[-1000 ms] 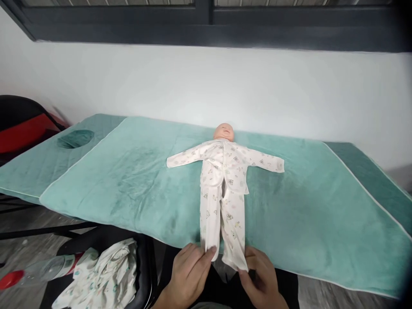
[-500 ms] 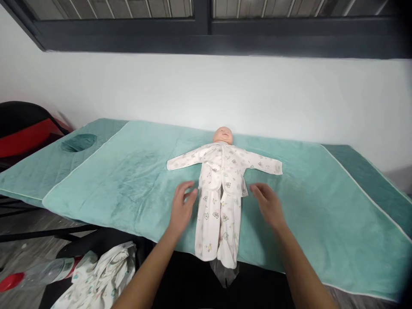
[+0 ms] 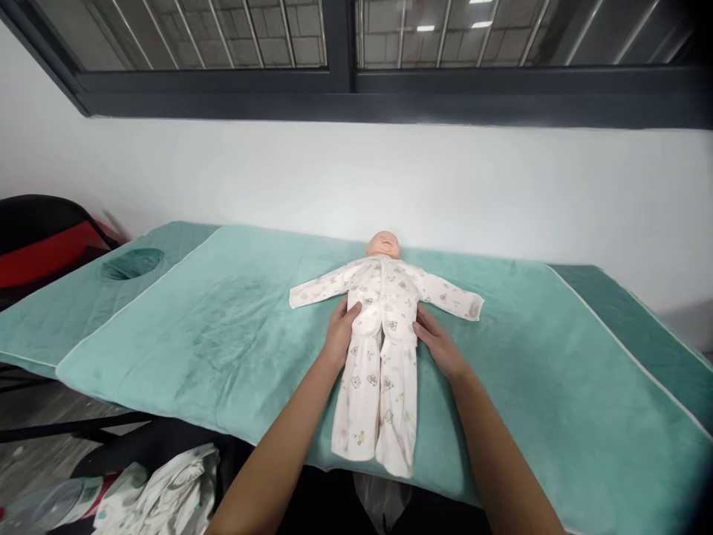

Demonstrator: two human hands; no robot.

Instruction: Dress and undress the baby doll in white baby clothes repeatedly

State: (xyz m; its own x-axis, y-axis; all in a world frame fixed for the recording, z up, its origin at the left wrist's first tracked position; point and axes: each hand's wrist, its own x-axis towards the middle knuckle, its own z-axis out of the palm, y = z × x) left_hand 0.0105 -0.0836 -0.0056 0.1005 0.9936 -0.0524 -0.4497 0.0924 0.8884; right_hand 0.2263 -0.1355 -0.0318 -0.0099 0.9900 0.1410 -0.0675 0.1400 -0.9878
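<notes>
A baby doll (image 3: 383, 244) lies on its back on the green padded bed, head toward the wall. It wears a white printed long-sleeved top (image 3: 382, 293), with both sleeves spread out sideways, and matching trousers (image 3: 356, 416) whose legs hang toward the bed's near edge. My left hand (image 3: 338, 332) grips the left side of the doll's waist, thumb on the top and fingers partly hidden at its side. On the opposite side my right hand (image 3: 438, 345) holds the waist the same way, fingertips against the cloth.
The green bed cover (image 3: 234, 334) has a face hole (image 3: 134, 264) at the left. Below the near edge, a crumpled printed cloth (image 3: 172, 494) and a plastic bottle (image 3: 53, 505) rest on a black seat. A red and black chair (image 3: 50, 245) stands far left; a white wall (image 3: 278, 178) is behind.
Both hands have moved inward from beside the doll and now hold its waist. The top's lower right corner no longer flares out. The camera view has tilted upward slightly.
</notes>
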